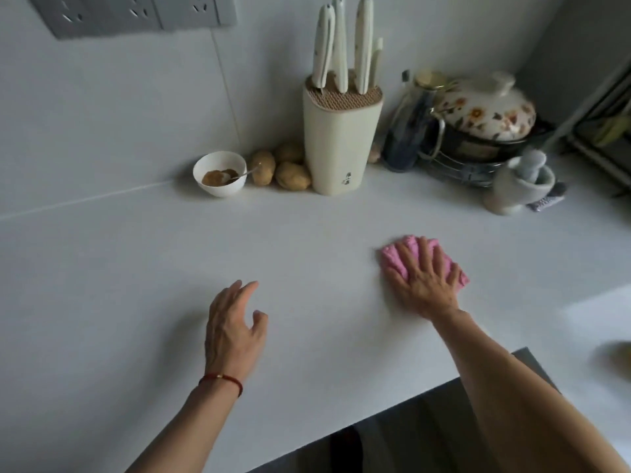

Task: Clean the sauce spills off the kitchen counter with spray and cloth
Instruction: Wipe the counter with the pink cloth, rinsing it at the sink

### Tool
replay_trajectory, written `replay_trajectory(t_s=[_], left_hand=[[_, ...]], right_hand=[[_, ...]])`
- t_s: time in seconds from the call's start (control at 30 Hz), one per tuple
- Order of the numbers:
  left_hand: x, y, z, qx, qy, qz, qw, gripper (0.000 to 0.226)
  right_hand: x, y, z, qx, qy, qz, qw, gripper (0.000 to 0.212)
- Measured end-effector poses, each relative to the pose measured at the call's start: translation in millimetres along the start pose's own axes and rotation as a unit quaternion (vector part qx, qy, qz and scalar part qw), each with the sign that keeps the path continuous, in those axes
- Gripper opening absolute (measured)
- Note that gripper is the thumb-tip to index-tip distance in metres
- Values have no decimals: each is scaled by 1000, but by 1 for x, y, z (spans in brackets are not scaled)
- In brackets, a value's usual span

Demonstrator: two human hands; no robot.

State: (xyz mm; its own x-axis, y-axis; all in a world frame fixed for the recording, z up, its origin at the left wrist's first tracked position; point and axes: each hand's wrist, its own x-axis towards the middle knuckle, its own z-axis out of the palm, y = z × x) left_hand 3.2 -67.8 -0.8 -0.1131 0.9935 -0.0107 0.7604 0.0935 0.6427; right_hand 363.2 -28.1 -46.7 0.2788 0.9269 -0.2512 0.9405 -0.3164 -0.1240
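**Cloth Pressed to Counter as Sauce Clean-Up Nears Its End**

Fingers point(418, 257) straight and spread wide, the right hand point(423, 285) presses flat on a crumpled pink terry cloth point(397, 259), pinning it to the pale grey kitchen counter point(307, 240). The open-palm hold appears chosen to spread pressure across the whole cloth while wiping. The left hand point(234, 331) hovers just above the counter, well apart from the cloth, fingers loosely curved and holding nothing, seemingly kept clear of the wiping.

No sauce marks can be made out on the surface around the hands, suggesting the wiping is largely done, though soft focus may hide faint smears. No spray bottle is in view.

Against the back wall, a small white bowl of brown sauce with a metal spoon point(220, 174) sits beside a few brown potatoes point(280, 169), likely the source of the spills. Next to them stands a cream knife block with white-handled knives point(341, 138), then a flower-patterned lidded ceramic pot point(485, 110) and a grey stone mortar and pestle point(522, 186).
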Motion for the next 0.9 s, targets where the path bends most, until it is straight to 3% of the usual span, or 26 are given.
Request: replay_trajectory(t_s=[0.1, 0.17, 0.27, 0.43, 0.6, 0.77, 0.9], left_hand=[[-10, -1, 0, 5, -22, 12, 1000, 52], [-20, -13, -12, 3, -31, 4, 1000, 54], [-29, -46, -37, 29, -17, -4, 999, 57], [-49, -130, -109, 60, 27, -80, 995, 53], [-87, -214, -180, 87, 61, -171, 980, 57], [-128, -257, -223, 102, 54, -201, 973, 57], [-135, -268, -230, 116, 46, -183, 975, 53]], right_hand=[[-25, 56, -4, 41, -9, 139, 989, 73], [-49, 48, 3, 68, -9, 214, 974, 74], [-77, -4, 16, 82, -7, 216, 973, 72], [-103, -154, 48, 33, -23, 51, 998, 71], [-153, -349, 83, 8, -49, -144, 988, 67], [-229, -489, 117, -46, -92, -329, 939, 69], [-268, -516, 134, -87, -91, -503, 855, 70]])
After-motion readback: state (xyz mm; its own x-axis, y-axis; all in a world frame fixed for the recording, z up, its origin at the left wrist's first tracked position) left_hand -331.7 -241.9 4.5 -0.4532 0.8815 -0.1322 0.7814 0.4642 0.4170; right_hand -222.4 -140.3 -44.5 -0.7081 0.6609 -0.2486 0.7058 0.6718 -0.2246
